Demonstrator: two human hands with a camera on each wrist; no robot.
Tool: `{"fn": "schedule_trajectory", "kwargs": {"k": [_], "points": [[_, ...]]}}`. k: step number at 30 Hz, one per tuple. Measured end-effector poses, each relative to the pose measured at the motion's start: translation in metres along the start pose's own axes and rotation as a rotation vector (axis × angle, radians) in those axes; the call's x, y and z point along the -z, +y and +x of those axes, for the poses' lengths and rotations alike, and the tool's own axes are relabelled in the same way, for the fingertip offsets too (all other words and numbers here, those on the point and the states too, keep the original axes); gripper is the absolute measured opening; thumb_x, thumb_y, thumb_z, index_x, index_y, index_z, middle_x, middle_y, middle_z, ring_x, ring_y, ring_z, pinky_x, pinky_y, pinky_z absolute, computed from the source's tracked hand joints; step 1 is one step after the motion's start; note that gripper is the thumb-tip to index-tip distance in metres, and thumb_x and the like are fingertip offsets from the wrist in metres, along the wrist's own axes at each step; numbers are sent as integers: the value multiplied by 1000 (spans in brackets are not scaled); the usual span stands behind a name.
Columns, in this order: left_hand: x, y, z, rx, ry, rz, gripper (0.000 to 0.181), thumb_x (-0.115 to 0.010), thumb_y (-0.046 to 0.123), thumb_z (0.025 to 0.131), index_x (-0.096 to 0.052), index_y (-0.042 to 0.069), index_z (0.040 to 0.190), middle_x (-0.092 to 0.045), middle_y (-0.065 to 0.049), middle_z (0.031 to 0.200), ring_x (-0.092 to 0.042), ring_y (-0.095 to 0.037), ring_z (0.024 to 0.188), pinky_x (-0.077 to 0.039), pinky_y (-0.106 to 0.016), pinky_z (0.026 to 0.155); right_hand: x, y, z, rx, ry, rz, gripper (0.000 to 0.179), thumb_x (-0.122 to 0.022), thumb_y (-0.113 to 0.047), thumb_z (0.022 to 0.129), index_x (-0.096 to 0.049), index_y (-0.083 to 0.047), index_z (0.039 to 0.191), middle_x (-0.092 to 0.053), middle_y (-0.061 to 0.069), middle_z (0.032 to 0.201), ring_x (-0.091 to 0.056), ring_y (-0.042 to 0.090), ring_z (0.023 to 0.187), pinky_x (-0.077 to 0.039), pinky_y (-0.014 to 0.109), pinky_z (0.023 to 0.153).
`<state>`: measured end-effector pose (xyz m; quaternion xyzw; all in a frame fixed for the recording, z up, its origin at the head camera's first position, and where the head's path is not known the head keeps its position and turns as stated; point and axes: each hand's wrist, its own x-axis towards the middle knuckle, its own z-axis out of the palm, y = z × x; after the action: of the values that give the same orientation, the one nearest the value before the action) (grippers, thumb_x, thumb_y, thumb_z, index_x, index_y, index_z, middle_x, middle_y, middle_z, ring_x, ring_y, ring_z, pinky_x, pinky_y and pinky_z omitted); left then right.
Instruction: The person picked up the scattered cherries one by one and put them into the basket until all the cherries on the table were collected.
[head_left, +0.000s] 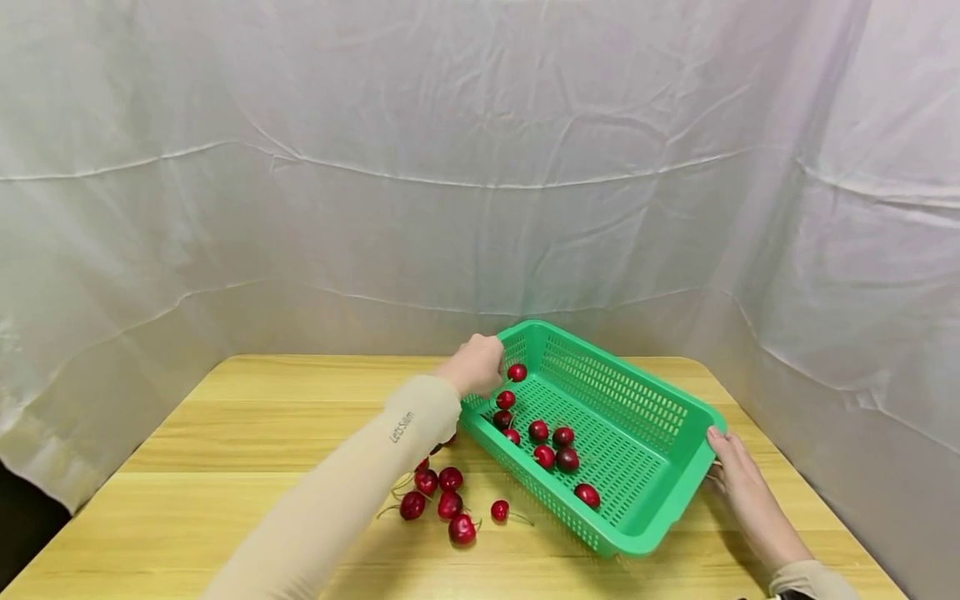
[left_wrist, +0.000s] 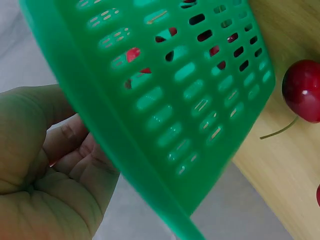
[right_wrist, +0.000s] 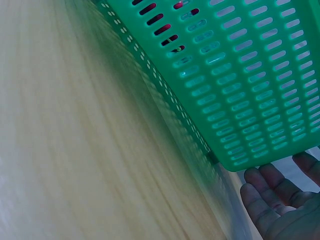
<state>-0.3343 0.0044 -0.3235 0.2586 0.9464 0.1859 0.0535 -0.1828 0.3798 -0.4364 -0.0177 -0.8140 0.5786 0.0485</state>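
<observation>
A person in cream sleeves (head_left: 337, 492) steadies a green basket (head_left: 667, 504) above the right half of a wood-grain table (head_left: 300, 417), both hands at work on its opposite ends. The right hand (head_left: 742, 492) grips the near right end — thumb over the rim, fingers beneath. At the far left end, the left hand (head_left: 477, 364) curls its fingers close against the rim; whether it holds anything cannot be told. Dark red cherries (head_left: 567, 458) lie inside the basket, mostly toward its left side, with one near the closest corner. More fruit, the loose cherries (head_left: 449, 505), sits bunched on the table to the left, several with stems attached and some partly hidden by the left sleeve. A single cherry (head_left: 499, 510) rests apart, between that bunch and the basket's near side. Pale, creased sheeting (head_left: 480, 233) hangs behind.
</observation>
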Motion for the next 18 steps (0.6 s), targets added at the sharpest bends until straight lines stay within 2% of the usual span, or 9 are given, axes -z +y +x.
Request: {"fn": "schedule_trajectory", "kwargs": {"k": [1,6,9,11,14,16,18], "points": [[-1,0,1,0,-4,-1,55,-58,-13,90,-36,18,50,-26,7,48,-24,-9,48,-30,-23,47,0,0,0,1,0,2,71,-26,-52,117,-17,4,161,-52,-14,130,-59,-17,110,-48,7,92],[-3,3,0,11,-20,-3,55,-66,-8,93,-43,17,50,-47,6,44,-53,-10,44,-38,-21,46,0,0,0,0,5,5,69,-26,-51,117,-19,2,160,-53,-15,129,-60,-15,110,-50,8,92],[-3,4,-1,10,-22,-6,52,-67,-7,93,-48,16,51,-54,3,46,-59,-12,46,-38,-22,47,0,0,0,-2,7,2,69,-26,-51,117,-18,3,160,-53,-14,129,-60,-15,109,-50,8,91],[-3,5,-2,7,-26,-20,44,-69,-4,96,-60,10,54,-62,-1,51,-59,-12,46,-40,-22,49,0,0,0,-6,9,-1,69,-25,-50,117,-18,3,160,-53,-14,129,-60,-15,109,-49,8,91],[-3,5,-3,-8,-22,-48,25,-74,4,99,-79,4,74,-76,-8,69,-70,-18,55,-48,-23,55,0,0,0,-15,11,-10,69,-24,-49,117,-17,4,161,-52,-15,128,-59,-16,108,-49,8,90],[-2,6,-4,-20,-14,-64,16,-76,9,100,-84,3,88,-81,-11,82,-76,-22,64,-54,-24,61,0,0,0,-21,12,-21,68,-24,-48,117,-17,4,161,-52,-16,127,-59,-16,108,-49,8,90],[-2,6,-4,-29,-3,-81,14,-76,10,100,-84,5,90,-82,-12,90,-80,-25,73,-58,-25,63,0,0,0,-21,13,-26,68,-23,-47,118,-16,4,161,-52,-16,127,-58,-17,107,-49,7,90]]}}
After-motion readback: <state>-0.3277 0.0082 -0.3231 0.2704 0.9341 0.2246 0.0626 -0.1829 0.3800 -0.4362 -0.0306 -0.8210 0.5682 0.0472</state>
